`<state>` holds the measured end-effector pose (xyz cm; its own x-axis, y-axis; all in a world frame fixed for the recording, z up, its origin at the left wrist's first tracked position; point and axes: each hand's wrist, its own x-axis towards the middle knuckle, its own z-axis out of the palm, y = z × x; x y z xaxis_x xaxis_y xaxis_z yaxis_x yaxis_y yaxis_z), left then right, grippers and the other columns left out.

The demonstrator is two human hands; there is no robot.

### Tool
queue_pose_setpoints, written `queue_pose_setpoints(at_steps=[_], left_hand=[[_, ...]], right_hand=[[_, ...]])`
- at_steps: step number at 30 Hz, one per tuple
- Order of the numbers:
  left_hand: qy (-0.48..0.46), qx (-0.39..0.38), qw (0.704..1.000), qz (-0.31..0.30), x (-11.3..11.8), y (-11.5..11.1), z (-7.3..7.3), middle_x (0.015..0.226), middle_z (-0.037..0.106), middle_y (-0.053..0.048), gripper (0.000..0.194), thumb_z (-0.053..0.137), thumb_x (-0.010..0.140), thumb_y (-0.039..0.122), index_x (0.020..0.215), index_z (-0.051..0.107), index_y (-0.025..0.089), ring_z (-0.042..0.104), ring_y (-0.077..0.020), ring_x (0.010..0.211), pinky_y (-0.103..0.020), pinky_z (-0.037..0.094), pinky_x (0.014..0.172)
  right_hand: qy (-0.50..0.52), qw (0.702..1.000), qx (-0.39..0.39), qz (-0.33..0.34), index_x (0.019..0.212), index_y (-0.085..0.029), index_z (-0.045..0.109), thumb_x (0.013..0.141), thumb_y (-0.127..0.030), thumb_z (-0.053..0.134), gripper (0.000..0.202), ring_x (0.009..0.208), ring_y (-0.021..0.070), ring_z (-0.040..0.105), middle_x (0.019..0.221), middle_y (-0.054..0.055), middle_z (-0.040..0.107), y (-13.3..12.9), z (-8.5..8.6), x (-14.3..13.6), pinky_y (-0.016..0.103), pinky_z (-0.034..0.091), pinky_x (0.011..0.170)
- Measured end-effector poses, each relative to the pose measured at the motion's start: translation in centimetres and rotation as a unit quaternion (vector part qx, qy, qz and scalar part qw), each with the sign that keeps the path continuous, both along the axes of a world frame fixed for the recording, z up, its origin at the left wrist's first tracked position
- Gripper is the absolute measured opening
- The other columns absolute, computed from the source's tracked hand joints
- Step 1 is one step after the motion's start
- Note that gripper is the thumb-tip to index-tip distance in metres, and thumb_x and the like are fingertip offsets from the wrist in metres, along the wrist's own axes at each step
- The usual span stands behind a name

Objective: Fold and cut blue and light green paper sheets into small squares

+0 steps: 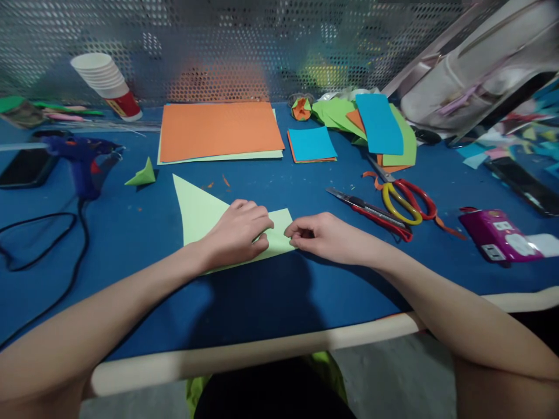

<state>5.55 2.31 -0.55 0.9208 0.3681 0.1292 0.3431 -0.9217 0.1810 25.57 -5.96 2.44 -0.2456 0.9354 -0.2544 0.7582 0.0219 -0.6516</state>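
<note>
A person's left hand (pixel 240 230) lay palm down on a pale green paper sheet (pixel 198 203), its fingers loosely bent and its thumb apart from the forefinger. The right hand (pixel 321 235) met the sheet's right end, thumb and fingertips close together; whether paper was pinched between them could not be told. The sheet, angular with a sharp far-left tip, lay on a blue tabletop (pixel 262 314). To the sheet's right were a slim utility knife (pixel 369 209), scissors (pixel 389 178) with red and yellow loops, and, farther right, a shiny purple packet (pixel 493 230), its label too blurred to read. Left of the sheet were a small, pointed green paper fold (pixel 144 174) and a blue glue gun (pixel 82 166). Beyond the sheet were an oblong orange-topped paper stack (pixel 222 131), a square blue-topped stack (pixel 311 144), nested paper cups (pixel 98 75) with an unreadable red band, and a perforated metal panel (pixel 262 35).
</note>
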Motion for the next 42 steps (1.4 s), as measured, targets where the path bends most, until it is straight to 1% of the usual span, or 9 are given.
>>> queue_pose_setpoints(at_steps=[4, 9, 12, 15, 20, 26, 33, 37, 42], left_hand=[[-0.027, 0.011, 1.000, -0.003, -0.2, -0.2, -0.6, 0.090, 0.068, -0.007, 0.025, 0.044, 0.086, 0.018, 0.095, 0.067, 0.016, 0.057, -0.0218, 0.087, -0.038, 0.039, 0.084], [-0.027, 0.024, 0.999, -0.014, -0.5, -0.2, -0.7, 0.093, 0.068, -0.008, 0.023, 0.045, 0.089, 0.021, 0.097, 0.066, 0.016, 0.058, -0.0225, 0.089, -0.039, 0.038, 0.085], [-0.018, 0.030, 0.999, -0.020, -0.5, -0.1, -0.7, 0.095, 0.067, -0.008, 0.023, 0.049, 0.092, 0.030, 0.099, 0.065, 0.015, 0.058, -0.0233, 0.091, -0.039, 0.037, 0.085], [-0.012, 0.038, 0.999, -0.022, -0.5, -0.2, -0.7, 0.096, 0.067, -0.008, 0.028, 0.051, 0.094, 0.039, 0.100, 0.064, 0.015, 0.058, -0.0234, 0.092, -0.039, 0.037, 0.085], [-0.007, 0.049, 0.999, -0.022, -0.5, -0.2, -0.8, 0.098, 0.067, -0.009, 0.036, 0.052, 0.094, 0.047, 0.101, 0.064, 0.014, 0.057, -0.0237, 0.091, -0.039, 0.037, 0.084], [-0.002, 0.070, 0.997, -0.023, -0.4, -0.3, -0.9, 0.098, 0.066, -0.009, 0.036, 0.052, 0.094, 0.048, 0.101, 0.064, 0.014, 0.056, -0.0241, 0.091, -0.038, 0.036, 0.084], [0.006, 0.085, 0.996, -0.023, -0.4, -0.4, -0.7, 0.096, 0.065, -0.009, 0.037, 0.053, 0.093, 0.048, 0.099, 0.064, 0.013, 0.056, -0.0245, 0.089, -0.038, 0.037, 0.083], [0.007, 0.086, 0.996, -0.022, -0.3, -0.6, -0.6, 0.096, 0.066, -0.009, 0.036, 0.055, 0.093, 0.047, 0.099, 0.065, 0.013, 0.056, -0.0248, 0.091, -0.038, 0.037, 0.085], [0.004, 0.086, 0.996, -0.024, -0.3, -0.5, -0.7, 0.097, 0.066, -0.009, 0.037, 0.055, 0.093, 0.048, 0.100, 0.065, 0.013, 0.055, -0.0248, 0.091, -0.038, 0.037, 0.084]], right_hand=[[-0.006, 1.000, 0.004, 0.013, 0.088, -0.017, 0.071, 0.085, -0.014, 0.052, 0.019, 0.063, 0.0123, 0.055, 0.072, 0.000, 0.067, -0.1, 0.1, 0.0, 0.025, 0.037, 0.062], [-0.012, 1.000, 0.007, 0.011, 0.088, -0.017, 0.070, 0.086, -0.015, 0.053, 0.017, 0.062, 0.0117, 0.054, 0.072, 0.000, 0.067, -0.3, -0.1, 0.1, 0.025, 0.035, 0.062], [-0.029, 0.999, 0.018, 0.015, 0.090, -0.018, 0.070, 0.087, -0.016, 0.054, 0.016, 0.063, 0.0119, 0.054, 0.074, 0.000, 0.067, -0.3, -0.2, 0.2, 0.025, 0.034, 0.062], [-0.050, 0.998, 0.038, 0.032, 0.091, -0.018, 0.070, 0.088, -0.017, 0.054, 0.016, 0.067, 0.0129, 0.056, 0.077, 0.001, 0.068, -0.4, -0.4, 0.3, 0.025, 0.034, 0.063], [-0.074, 0.994, 0.068, 0.052, 0.092, -0.018, 0.069, 0.089, -0.018, 0.053, 0.016, 0.071, 0.0140, 0.057, 0.084, 0.003, 0.069, -0.5, -0.7, 0.4, 0.025, 0.034, 0.065], [-0.075, 0.991, 0.089, 0.067, 0.091, -0.018, 0.067, 0.091, -0.019, 0.050, 0.017, 0.076, 0.0156, 0.059, 0.088, 0.004, 0.069, -0.7, -0.9, 0.5, 0.027, 0.035, 0.067], [-0.066, 0.987, 0.127, 0.079, 0.090, -0.018, 0.065, 0.091, -0.017, 0.049, 0.015, 0.072, 0.0150, 0.058, 0.085, 0.004, 0.067, -0.9, -1.4, 0.6, 0.026, 0.037, 0.066], [-0.072, 0.981, 0.151, 0.095, 0.092, -0.018, 0.063, 0.094, -0.018, 0.047, 0.017, 0.077, 0.0166, 0.060, 0.087, 0.005, 0.066, -1.0, -1.8, 0.6, 0.027, 0.040, 0.068], [-0.081, 0.977, 0.161, 0.113, 0.095, -0.017, 0.062, 0.096, -0.021, 0.044, 0.018, 0.080, 0.0183, 0.061, 0.088, 0.007, 0.066, -1.1, -1.9, 0.7, 0.029, 0.043, 0.070]])
